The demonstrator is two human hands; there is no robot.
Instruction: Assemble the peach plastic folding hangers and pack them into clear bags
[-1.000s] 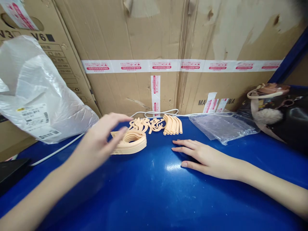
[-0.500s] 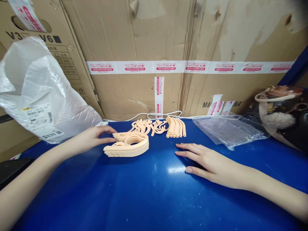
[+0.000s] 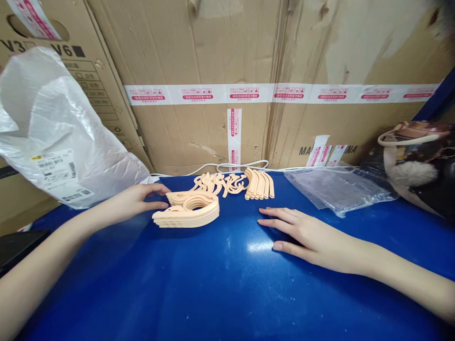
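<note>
Sitting on the blue table (image 3: 213, 289), the stack of beige pieces (image 3: 188, 219) has the left hand (image 3: 133, 201) right at its left end, thumb and fingers apart, though I honestly can't tell if they touch it. Right hand (image 3: 302, 233) is palm down off to the right, fingers spread, holding nothing. Behind the stack there's a bunch of little hooks (image 3: 209, 182), then some curved bars (image 3: 261, 185) just beside them, and a clear bag (image 3: 337, 189) further right.
</note>
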